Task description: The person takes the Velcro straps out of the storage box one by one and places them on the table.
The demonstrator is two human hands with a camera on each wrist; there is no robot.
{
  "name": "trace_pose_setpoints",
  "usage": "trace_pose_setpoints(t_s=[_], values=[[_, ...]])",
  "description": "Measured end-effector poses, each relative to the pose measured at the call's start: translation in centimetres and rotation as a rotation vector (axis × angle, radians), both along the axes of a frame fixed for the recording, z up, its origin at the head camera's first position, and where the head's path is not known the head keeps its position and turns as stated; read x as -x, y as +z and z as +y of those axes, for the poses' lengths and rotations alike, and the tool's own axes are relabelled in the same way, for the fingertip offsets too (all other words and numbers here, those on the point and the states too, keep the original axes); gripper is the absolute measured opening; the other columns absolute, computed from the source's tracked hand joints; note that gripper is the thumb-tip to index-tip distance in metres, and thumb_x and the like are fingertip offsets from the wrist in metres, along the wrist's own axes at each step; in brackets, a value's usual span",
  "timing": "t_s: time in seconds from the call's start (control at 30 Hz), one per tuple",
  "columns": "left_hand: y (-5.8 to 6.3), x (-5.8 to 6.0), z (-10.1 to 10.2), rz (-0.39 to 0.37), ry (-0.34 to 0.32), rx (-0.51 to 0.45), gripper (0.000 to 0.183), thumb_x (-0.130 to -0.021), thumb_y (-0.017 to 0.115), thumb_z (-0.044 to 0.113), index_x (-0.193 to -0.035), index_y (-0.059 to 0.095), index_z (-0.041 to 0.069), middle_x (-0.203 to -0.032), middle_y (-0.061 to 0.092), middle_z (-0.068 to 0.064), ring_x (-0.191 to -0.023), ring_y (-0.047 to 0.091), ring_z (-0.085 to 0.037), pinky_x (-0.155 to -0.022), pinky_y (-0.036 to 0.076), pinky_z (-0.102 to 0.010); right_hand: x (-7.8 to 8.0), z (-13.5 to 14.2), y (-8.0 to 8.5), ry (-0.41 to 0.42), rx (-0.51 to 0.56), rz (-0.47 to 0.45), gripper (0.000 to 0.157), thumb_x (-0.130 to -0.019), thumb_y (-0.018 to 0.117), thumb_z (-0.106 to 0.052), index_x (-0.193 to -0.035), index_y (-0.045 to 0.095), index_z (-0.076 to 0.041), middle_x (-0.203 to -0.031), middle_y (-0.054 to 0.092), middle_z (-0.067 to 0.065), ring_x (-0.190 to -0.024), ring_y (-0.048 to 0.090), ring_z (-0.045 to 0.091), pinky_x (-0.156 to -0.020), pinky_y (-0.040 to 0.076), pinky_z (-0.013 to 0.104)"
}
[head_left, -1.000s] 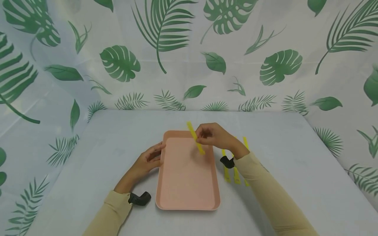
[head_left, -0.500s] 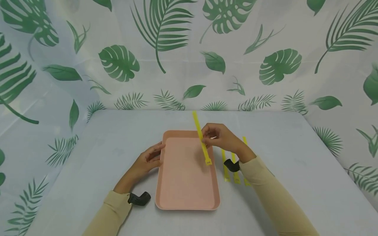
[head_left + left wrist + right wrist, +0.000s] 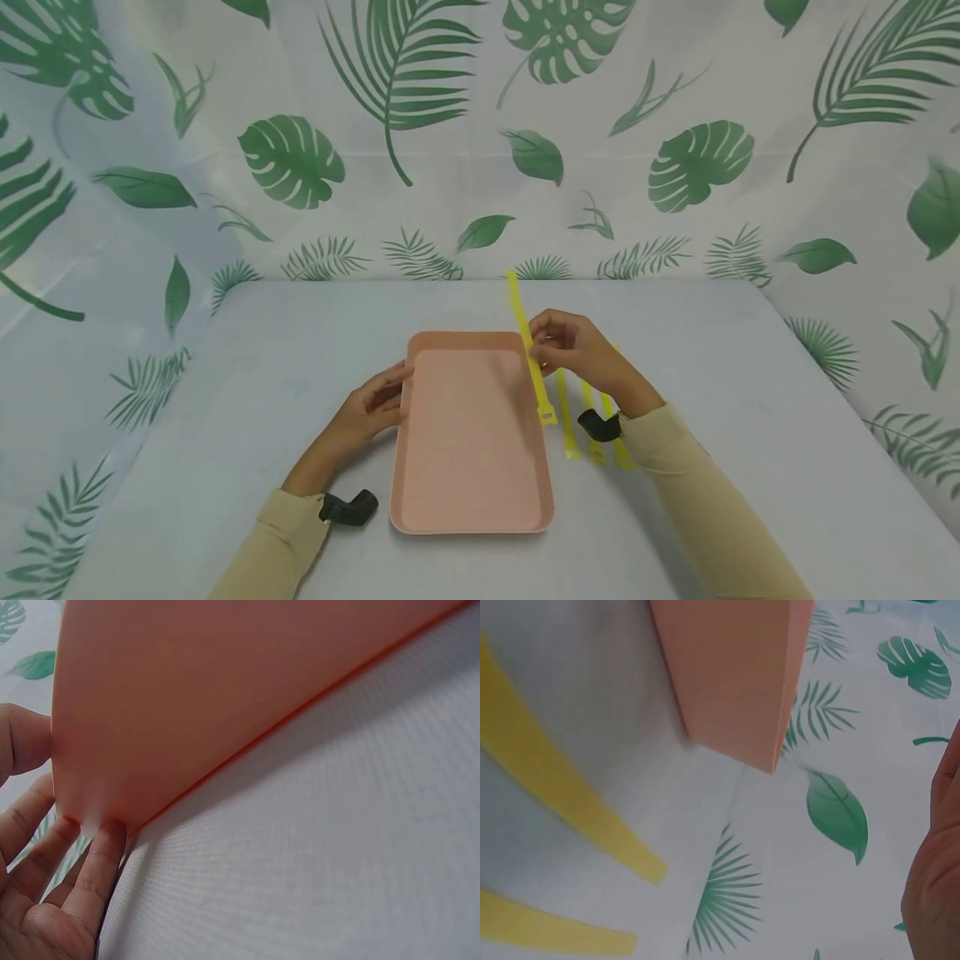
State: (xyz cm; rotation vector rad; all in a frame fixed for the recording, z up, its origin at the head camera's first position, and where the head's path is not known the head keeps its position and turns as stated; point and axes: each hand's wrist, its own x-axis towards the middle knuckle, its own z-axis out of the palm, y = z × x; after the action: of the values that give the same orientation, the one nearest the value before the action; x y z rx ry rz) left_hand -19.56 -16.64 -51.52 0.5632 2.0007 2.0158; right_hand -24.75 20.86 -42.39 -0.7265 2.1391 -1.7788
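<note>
A pink tray (image 3: 472, 442) lies upright on the white table. My left hand (image 3: 367, 412) is at its left side, with fingertips on the rim; in the left wrist view, straight fingers (image 3: 101, 862) rest against the outer wall. My right hand (image 3: 577, 346) pinches a yellow cable tie (image 3: 534, 379), a flat strip with a slotted, wider end, by its middle. The tie slants over the tray's right rim, slotted end down. Several more yellow cable ties (image 3: 567, 425) lie side by side right of the tray, partly hidden behind the right wrist.
Two of the lying ties (image 3: 570, 791) show in the right wrist view, close to the tray's wall (image 3: 724, 675). The white table (image 3: 315, 325) runs back to a leaf-printed cloth (image 3: 450, 200) that also covers both sides.
My right hand has carried the cable tie rightward, from above the tray to its right rim. The left hand stays at the tray, while the head view shifts slightly.
</note>
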Motion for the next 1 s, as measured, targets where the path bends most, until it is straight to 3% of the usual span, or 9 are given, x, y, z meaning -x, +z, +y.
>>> trace_pose_setpoints(t_s=[0.27, 0.4, 0.6, 0.8, 1.0], values=[[0.0, -0.1, 0.0, -0.007, -0.006, -0.007, 0.068, -0.099, 0.065, -0.01, -0.16, 0.034, -0.016, -0.175, 0.017, -0.031, -0.153, 0.029, -0.056, -0.11, 0.052, -0.02, -0.6, 1.6, -0.2, -0.072, -0.012, -0.023, 0.01, -0.105, 0.063, 0.0, -0.111, 0.065, -0.008, -0.091, 0.068, -0.001, -0.078, 0.066, 0.015, -0.074, 0.065, 0.031], [0.0, -0.1, 0.1, -0.008, -0.005, -0.017, 0.068, -0.099, 0.064, -0.012, -0.16, 0.034, -0.016, -0.175, 0.018, -0.031, -0.152, 0.03, -0.057, -0.109, 0.052, -0.019, -0.9, 2.5, -0.4, -0.09, -0.024, -0.039, 0.008, -0.106, 0.062, -0.001, -0.112, 0.064, -0.007, -0.093, 0.069, 0.0, -0.078, 0.066, 0.016, -0.075, 0.065, 0.031], [0.0, -0.1, 0.1, 0.006, -0.01, -0.008, 0.067, -0.099, 0.064, -0.011, -0.16, 0.035, -0.016, -0.174, 0.02, -0.032, -0.15, 0.033, -0.059, -0.109, 0.053, -0.02, -1.6, 4.0, -0.9, -0.133, -0.023, -0.045, 0.012, -0.106, 0.062, -0.001, -0.116, 0.061, 0.005, -0.094, 0.068, 0.0, -0.077, 0.066, 0.014, -0.073, 0.065, 0.03], [0.1, -0.2, 0.1, 0.01, -0.008, 0.01, 0.067, -0.1, 0.065, -0.009, -0.16, 0.036, -0.015, -0.174, 0.019, -0.032, -0.151, 0.032, -0.057, -0.109, 0.052, -0.02, -2.2, 5.2, -1.2, -0.161, -0.032, -0.061, 0.011, -0.106, 0.063, -0.001, -0.116, 0.064, -0.007, -0.092, 0.068, 0.0, -0.077, 0.065, 0.013, -0.073, 0.066, 0.03], [0.1, -0.4, 0.1, 0.013, 0.002, 0.011, 0.066, -0.099, 0.064, -0.011, -0.159, 0.036, -0.017, -0.174, 0.018, -0.032, -0.153, 0.027, -0.058, -0.109, 0.05, -0.017, -2.6, 6.2, -1.3, -0.182, -0.027, -0.068, 0.015, -0.105, 0.063, 0.001, -0.12, 0.062, 0.0, -0.091, 0.068, -0.001, -0.078, 0.066, 0.013, -0.071, 0.065, 0.029]])
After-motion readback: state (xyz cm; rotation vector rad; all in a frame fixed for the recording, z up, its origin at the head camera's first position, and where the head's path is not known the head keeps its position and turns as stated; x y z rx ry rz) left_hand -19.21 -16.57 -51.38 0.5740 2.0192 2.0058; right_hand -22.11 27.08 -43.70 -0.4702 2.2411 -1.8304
